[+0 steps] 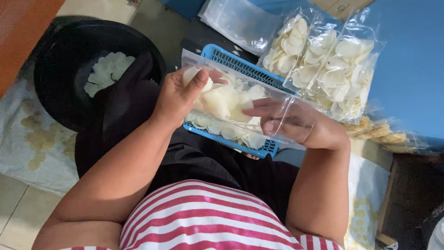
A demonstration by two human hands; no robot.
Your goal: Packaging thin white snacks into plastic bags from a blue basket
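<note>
My left hand (pixel 182 95) grips the open mouth of a clear plastic bag (pixel 240 99) partly filled with pale round crackers, thumb pressed on its rim. My right hand (pixel 296 122) lies flat against the bag's other end, seen through the plastic, steadying it. The bag is held sideways over a blue plastic basket (pixel 231 62) that rests on my lap and holds more loose crackers.
A black round tub (pixel 60 55) with a small heap of crackers sits at the left on a pale patterned cloth (pixel 32 148). Filled clear bags of crackers (pixel 323 69) lie at the upper right on a blue surface (pixel 411 69), with empty bags (pixel 236 21) behind them.
</note>
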